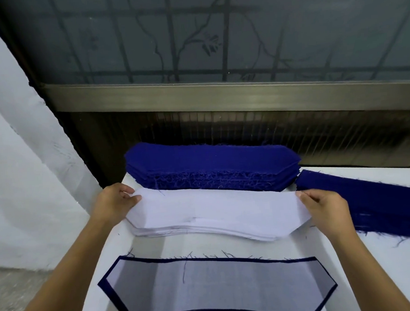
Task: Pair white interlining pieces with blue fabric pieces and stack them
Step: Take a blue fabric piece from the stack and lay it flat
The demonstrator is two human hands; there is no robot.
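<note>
Seemingly limp and light, the white interlining piece (215,208) wants end-holds, where left hand (115,203) and right hand (326,207) pinch it.

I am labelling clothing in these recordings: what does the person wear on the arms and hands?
Nothing that shows. The left hand and the right hand have no gloves, rings or watch, and both forearms are bare, with no sleeve in view.

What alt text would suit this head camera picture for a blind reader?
The left hand and right hand pinch the ends of the top piece of a white stack. Behind lies a blue stack; in front, a white-on-blue pair lies flat.
</note>
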